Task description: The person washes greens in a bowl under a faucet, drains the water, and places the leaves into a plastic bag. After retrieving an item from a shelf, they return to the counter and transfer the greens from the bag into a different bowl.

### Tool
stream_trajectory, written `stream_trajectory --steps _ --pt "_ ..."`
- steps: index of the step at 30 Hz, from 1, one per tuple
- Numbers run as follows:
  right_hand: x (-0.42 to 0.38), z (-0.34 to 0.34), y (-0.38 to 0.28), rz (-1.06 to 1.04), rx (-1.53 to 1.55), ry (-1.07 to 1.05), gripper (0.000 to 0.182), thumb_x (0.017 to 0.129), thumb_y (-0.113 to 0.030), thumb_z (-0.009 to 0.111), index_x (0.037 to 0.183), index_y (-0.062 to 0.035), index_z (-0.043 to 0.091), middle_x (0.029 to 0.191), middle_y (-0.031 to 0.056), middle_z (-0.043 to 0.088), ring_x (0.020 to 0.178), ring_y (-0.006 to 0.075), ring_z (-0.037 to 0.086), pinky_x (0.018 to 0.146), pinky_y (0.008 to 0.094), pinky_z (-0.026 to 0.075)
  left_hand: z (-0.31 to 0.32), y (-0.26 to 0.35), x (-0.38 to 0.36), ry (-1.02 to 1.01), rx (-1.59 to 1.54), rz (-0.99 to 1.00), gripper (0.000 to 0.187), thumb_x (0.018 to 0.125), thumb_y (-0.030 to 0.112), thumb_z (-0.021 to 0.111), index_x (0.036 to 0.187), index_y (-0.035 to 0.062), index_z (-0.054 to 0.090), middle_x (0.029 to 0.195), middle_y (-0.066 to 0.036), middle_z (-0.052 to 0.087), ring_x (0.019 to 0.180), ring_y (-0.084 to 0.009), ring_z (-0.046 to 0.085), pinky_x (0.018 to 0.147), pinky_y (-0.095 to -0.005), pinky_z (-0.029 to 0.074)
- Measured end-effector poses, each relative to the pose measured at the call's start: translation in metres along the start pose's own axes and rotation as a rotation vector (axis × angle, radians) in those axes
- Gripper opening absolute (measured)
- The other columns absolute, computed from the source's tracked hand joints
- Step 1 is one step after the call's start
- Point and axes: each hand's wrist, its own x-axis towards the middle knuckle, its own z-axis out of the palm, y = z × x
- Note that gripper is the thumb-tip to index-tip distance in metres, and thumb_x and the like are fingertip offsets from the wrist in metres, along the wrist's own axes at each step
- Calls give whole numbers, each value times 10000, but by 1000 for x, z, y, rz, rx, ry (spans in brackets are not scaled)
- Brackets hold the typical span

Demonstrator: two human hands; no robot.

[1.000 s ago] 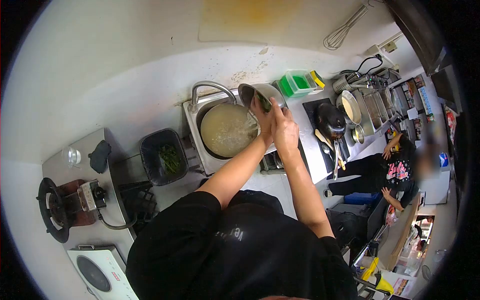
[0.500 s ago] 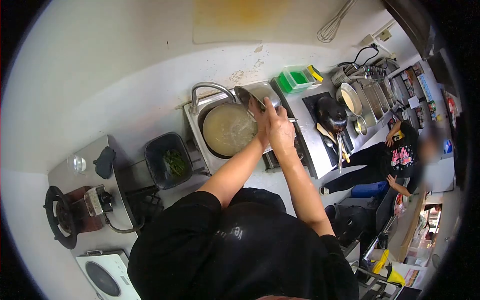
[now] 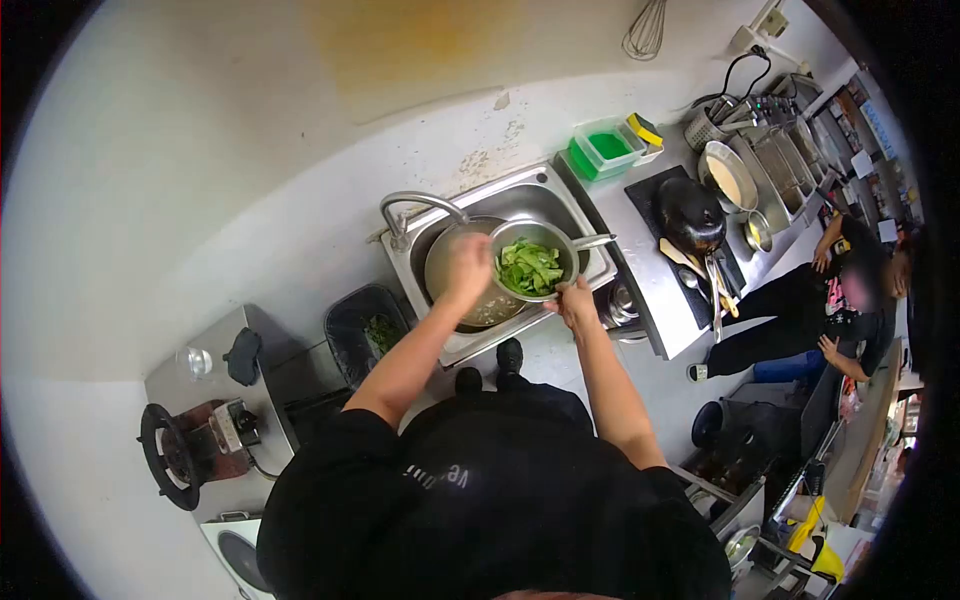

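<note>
A metal saucepan (image 3: 577, 262) of cut green leaves (image 3: 528, 268) is held level above the right part of the steel sink (image 3: 468, 350). My right hand (image 3: 577, 303) grips its near rim, while the pan's handle points right. Over the large round pot (image 3: 492, 310) in the sink basin is my left hand (image 3: 468, 268), smeared by motion, so its fingers cannot be made out. Cloudy liquid fills that pot, partly hidden by my left arm and the saucepan. The curved tap (image 3: 425, 200) reaches over the pot.
A black bin (image 3: 345, 325) with green scraps stands left of the sink. On the right counter are a green-bottomed tub (image 3: 605, 150), a dark wok (image 3: 692, 215), wooden utensils (image 3: 690, 262) and a bowl (image 3: 730, 175). Another person (image 3: 800, 300) stands at far right.
The saucepan has gone from tilted over the pot to level, its leaves now showing. My left hand has come off it and moved left; my right hand has shifted to its near rim.
</note>
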Motion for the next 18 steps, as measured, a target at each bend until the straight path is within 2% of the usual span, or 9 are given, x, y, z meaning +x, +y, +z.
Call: stream_trajectory --steps 3,5,9,11,13,15,16,17,18 --pt "2 -1 0 39 31 -8 483 834 36 489 1296 -42 374 953 152 591 644 213 634 446 327 589 -7 -66 30 406 342 -240 535 792 59 585 1265 -130 422 1265 -323 453 1226 -441 384 1072 -463 278" --pt "13 1 -2 21 52 -87 521 836 41 484 1327 -60 343 938 168 597 602 221 633 427 321 580 -15 -70 57 564 326 -398 583 825 85 556 1286 -199 339 1319 -373 378 1293 -447 318 1105 -457 245" --pt "12 15 -17 151 105 -130 473 873 14 476 1319 -103 369 1010 138 609 630 218 654 420 289 578 -20 -89 80 505 286 -587 590 843 97 541 1322 -172 325 1364 -354 356 1324 -447 292 1123 -439 233" --pt "21 18 -16 175 108 -123 497 877 11 469 1344 -108 346 1010 144 618 617 228 661 423 292 578 -14 -120 67 515 407 -350 564 843 89 532 1318 -156 352 1360 -341 377 1308 -434 334 1117 -423 256" --pt "35 19 -15 173 146 -205 556 884 27 458 1390 -90 261 992 197 618 616 259 666 456 329 587 -22 -100 51 483 390 -303 516 836 80 534 1315 -76 421 1327 -324 427 1264 -433 397 1090 -417 311" --pt "47 24 -10 189 130 -231 525 889 24 445 1374 -98 282 1011 191 609 614 258 664 459 325 587 -33 -130 42 -18 498 -58 458 847 95 520 1293 -2 477 1294 -311 465 1231 -433 433 1053 -424 361" --pt "50 30 -11 199 107 -224 505 886 16 451 1357 -100 309 988 178 618 594 242 661 443 318 584 -28 -177 42 -33 637 137 425 869 134 505 1283 38 489 1279 -292 486 1208 -430 458 1015 -432 396" --pt "54 34 -12 209 83 -217 486 884 9 458 1341 -102 336 965 165 628 574 226 658 428 311 582 -32 -167 48 -31 643 133 425 869 134 505 1283 38 489 1279 -292 486 1208 -430 458 1015 -432 396" --pt "61 39 -8 217 42 -226 473 881 12 467 1327 -99 359 964 166 628 556 225 653 424 310 579 -40 -141 54 -130 580 -62 426 881 154 492 1288 29 478 1281 -290 486 1213 -424 456 1013 -434 397"
